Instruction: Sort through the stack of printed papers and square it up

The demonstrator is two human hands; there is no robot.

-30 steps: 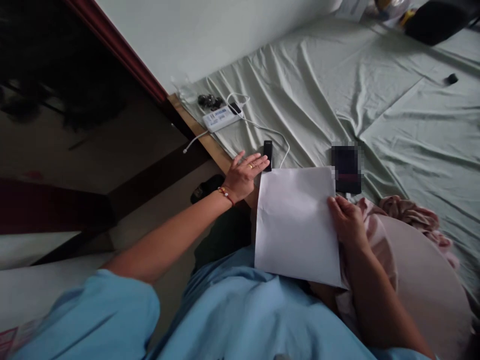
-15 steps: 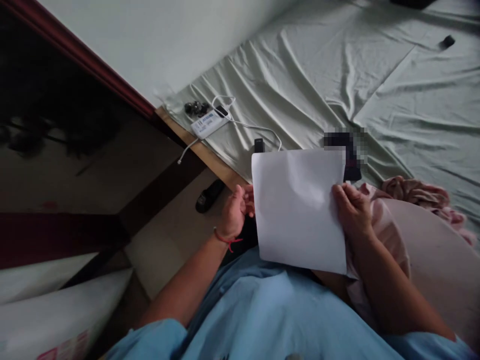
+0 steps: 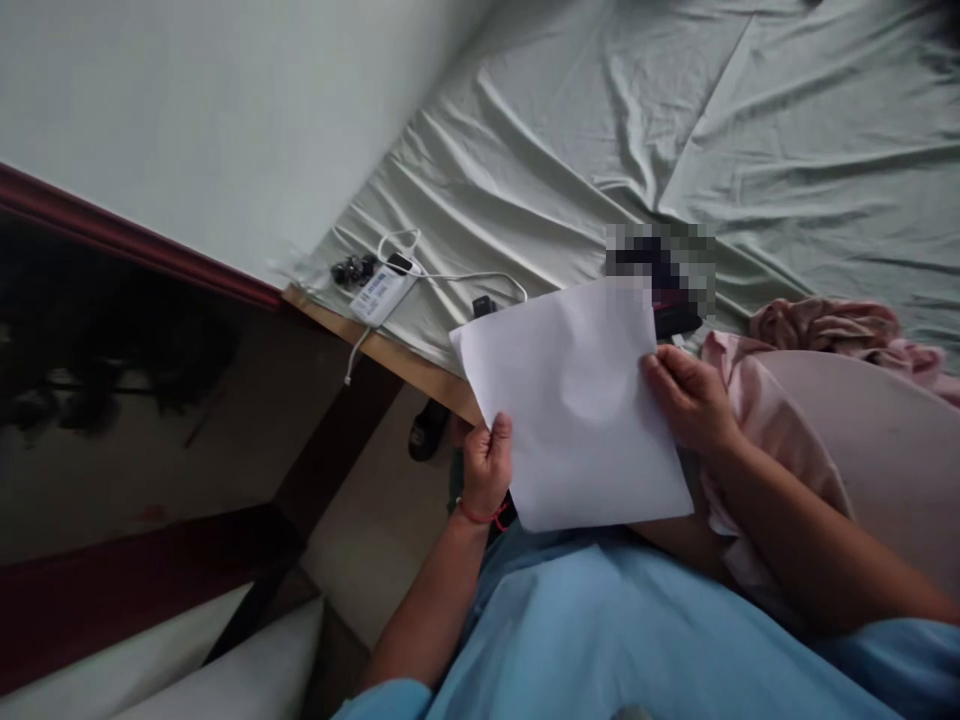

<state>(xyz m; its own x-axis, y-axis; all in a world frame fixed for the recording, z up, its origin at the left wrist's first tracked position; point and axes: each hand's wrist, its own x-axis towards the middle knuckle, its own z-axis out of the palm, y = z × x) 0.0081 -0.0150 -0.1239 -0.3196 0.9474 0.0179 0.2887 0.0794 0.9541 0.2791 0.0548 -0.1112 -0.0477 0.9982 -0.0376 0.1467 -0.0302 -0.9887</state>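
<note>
A blank white sheet of paper (image 3: 574, 395) is held up over my lap, in front of the bed's edge. My left hand (image 3: 487, 462) grips its lower left edge, thumb on top, a red cord at the wrist. My right hand (image 3: 686, 400) pinches the sheet's right edge with bent fingers. Both hands are closed on the paper. Behind the sheet's top right corner lies a dark phone (image 3: 671, 300), partly blurred and partly hidden.
A pale green sheet (image 3: 675, 130) covers the bed. Near its wooden edge (image 3: 390, 362) lie a white power strip (image 3: 381, 292) with cable, a small black device (image 3: 484, 305) and dark small items (image 3: 354, 268). Pink cloth (image 3: 832, 325) lies at right. A dark slipper (image 3: 427, 430) sits on the floor.
My left hand left the small black device on the bed and came back to grasp the paper's left edge. The sheet has lifted and tilted. My view has swung right.
</note>
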